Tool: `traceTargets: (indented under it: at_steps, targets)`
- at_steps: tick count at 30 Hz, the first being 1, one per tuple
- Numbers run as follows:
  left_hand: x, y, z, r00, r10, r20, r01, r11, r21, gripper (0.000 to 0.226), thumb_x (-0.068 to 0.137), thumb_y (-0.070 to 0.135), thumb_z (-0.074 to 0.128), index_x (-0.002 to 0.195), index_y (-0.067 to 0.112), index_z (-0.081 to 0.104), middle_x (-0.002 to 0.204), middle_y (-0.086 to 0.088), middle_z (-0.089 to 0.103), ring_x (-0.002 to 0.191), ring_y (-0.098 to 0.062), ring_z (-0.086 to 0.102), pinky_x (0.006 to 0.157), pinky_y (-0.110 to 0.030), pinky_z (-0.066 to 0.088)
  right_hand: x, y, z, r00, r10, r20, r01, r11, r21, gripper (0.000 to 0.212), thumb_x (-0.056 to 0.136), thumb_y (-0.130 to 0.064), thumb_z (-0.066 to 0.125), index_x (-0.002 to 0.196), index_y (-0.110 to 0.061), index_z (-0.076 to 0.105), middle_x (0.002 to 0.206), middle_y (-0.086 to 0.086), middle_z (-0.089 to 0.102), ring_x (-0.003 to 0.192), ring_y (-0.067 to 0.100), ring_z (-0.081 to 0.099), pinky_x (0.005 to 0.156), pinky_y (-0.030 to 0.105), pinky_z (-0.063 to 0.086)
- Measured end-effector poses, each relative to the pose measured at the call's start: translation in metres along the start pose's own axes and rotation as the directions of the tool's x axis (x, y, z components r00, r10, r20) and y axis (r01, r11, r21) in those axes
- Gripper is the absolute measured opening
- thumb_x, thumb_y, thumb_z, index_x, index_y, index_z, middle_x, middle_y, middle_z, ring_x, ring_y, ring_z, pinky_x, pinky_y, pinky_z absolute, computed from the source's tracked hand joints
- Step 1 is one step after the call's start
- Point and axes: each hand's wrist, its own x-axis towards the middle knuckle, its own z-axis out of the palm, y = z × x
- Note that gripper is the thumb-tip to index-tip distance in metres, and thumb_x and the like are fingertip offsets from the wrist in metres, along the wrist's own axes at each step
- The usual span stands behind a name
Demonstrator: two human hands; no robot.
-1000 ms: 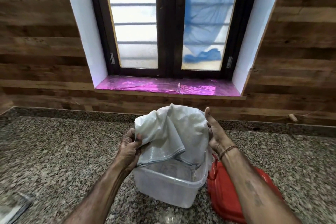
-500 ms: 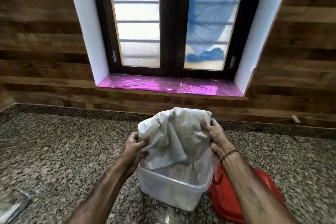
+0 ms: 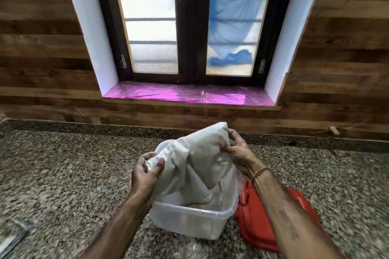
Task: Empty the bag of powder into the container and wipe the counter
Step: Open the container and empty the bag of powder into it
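Note:
A crumpled white plastic bag [image 3: 200, 160] hangs mouth-down over a clear plastic container [image 3: 189, 223] on the granite counter [image 3: 63, 174]. My left hand [image 3: 147, 174] pinches the bag's lower left corner. My right hand [image 3: 237, 153] grips its upper right end, held higher. A thin stream of powder falls from the bag's low edge into the container. The powder inside the container is mostly hidden by the bag.
A red lid [image 3: 273, 216] lies on the counter right of the container, partly under my right forearm. A flat shiny object [image 3: 10, 237] sits at the counter's near left edge. A wooden wall and a window with a pink sill [image 3: 189, 95] stand behind.
My right hand has lifted the bag's right end higher and shifted its grip. The left hand has dropped to pinch the lower corner, so the bag tilts more steeply into the container.

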Motion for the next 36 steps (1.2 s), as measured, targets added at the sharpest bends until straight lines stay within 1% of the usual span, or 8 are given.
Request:
traceTargets:
  at_steps: [5, 8, 12, 17, 22, 25, 30, 36]
  targets:
    - [-0.011, 0.004, -0.01, 0.995, 0.094, 0.028, -0.096, 0.994, 0.061, 0.049, 0.089, 0.014, 0.075, 0.133, 0.022, 0.055, 0.116, -0.008, 0.07, 0.103, -0.029, 0.071, 0.084, -0.051, 0.061, 0.005, 0.003, 0.007, 0.999, 0.021, 0.035, -0.022, 0.999, 0.028, 0.088, 0.056, -0.028, 0.099, 0.131, -0.01, 0.056, 0.106, 0.017, 0.073, 0.089, 0.026, 0.072, 0.074, 0.041, 0.063]
    - [-0.011, 0.005, -0.012, 0.99, 0.137, 0.036, -0.141, 0.979, 0.147, 0.036, 0.088, 0.006, 0.075, 0.12, 0.02, 0.064, 0.106, -0.012, 0.075, 0.1, -0.033, 0.072, 0.081, -0.048, 0.062, 0.008, 0.003, 0.018, 0.999, 0.018, -0.042, -0.019, 1.0, -0.022, 0.069, 0.051, -0.038, 0.099, 0.104, -0.014, 0.062, 0.09, 0.008, 0.073, 0.073, 0.016, 0.07, 0.062, 0.032, 0.063]
    - [-0.01, 0.009, -0.021, 0.983, 0.184, 0.013, -0.18, 0.943, 0.282, 0.029, 0.085, 0.003, 0.078, 0.104, 0.024, 0.07, 0.098, -0.009, 0.077, 0.094, -0.034, 0.074, 0.079, -0.053, 0.062, 0.013, 0.004, 0.018, 0.979, -0.04, -0.201, 0.023, 0.996, -0.09, 0.018, 0.083, -0.013, 0.08, 0.085, -0.018, 0.062, 0.068, -0.001, 0.065, 0.06, 0.012, 0.059, 0.05, 0.022, 0.054]
    - [-0.006, 0.022, -0.037, 0.966, 0.256, 0.038, -0.248, 0.871, 0.424, 0.027, 0.081, 0.006, 0.081, 0.095, 0.027, 0.07, 0.093, -0.001, 0.077, 0.088, -0.026, 0.074, 0.072, -0.05, 0.063, 0.011, -0.003, 0.013, 0.985, -0.094, -0.143, 0.094, 0.996, -0.011, 0.032, 0.067, -0.018, 0.081, 0.087, -0.015, 0.056, 0.052, -0.008, 0.06, 0.046, 0.001, 0.054, 0.046, 0.016, 0.05]
    - [-0.009, 0.032, -0.04, 0.962, 0.265, 0.061, -0.264, 0.854, 0.448, 0.028, 0.083, 0.006, 0.08, 0.1, 0.023, 0.068, 0.093, -0.002, 0.075, 0.086, -0.029, 0.073, 0.061, -0.049, 0.063, 0.011, -0.008, 0.002, 0.984, -0.136, -0.112, 0.12, 0.983, -0.139, 0.073, 0.041, -0.053, 0.1, 0.092, -0.02, 0.06, 0.074, 0.005, 0.055, 0.064, 0.011, 0.052, 0.058, 0.022, 0.053]
    - [-0.009, 0.039, -0.043, 0.935, 0.331, 0.128, -0.343, 0.752, 0.564, 0.033, 0.083, 0.018, 0.081, 0.106, 0.036, 0.067, 0.098, 0.002, 0.073, 0.088, -0.024, 0.071, 0.061, -0.047, 0.063, 0.004, -0.017, 0.003, 0.984, -0.158, -0.082, 0.143, 0.975, -0.17, 0.064, 0.051, -0.04, 0.098, 0.096, -0.017, 0.059, 0.084, 0.005, 0.068, 0.075, 0.012, 0.062, 0.064, 0.021, 0.059]
    - [-0.001, 0.051, -0.039, 0.814, 0.5, 0.296, -0.486, 0.308, 0.818, 0.048, 0.084, 0.031, 0.077, 0.13, 0.035, 0.062, 0.098, 0.003, 0.055, 0.097, -0.02, 0.052, 0.075, -0.036, 0.046, -0.01, -0.04, 0.0, 0.982, -0.188, 0.01, 0.183, 0.94, -0.288, 0.039, 0.073, -0.015, 0.08, 0.103, -0.016, 0.056, 0.094, 0.003, 0.074, 0.085, 0.013, 0.068, 0.071, 0.026, 0.06]
    - [0.0, 0.059, -0.036, 0.84, 0.429, 0.332, -0.464, 0.25, 0.85, 0.055, 0.082, 0.022, 0.081, 0.131, 0.038, 0.062, 0.095, 0.005, 0.051, 0.101, -0.024, 0.051, 0.078, -0.037, 0.045, -0.021, -0.055, -0.005, 0.989, -0.137, 0.049, 0.143, 0.864, -0.482, 0.044, 0.084, -0.023, 0.082, 0.124, -0.023, 0.064, 0.109, 0.014, 0.068, 0.093, 0.02, 0.066, 0.071, 0.029, 0.06]
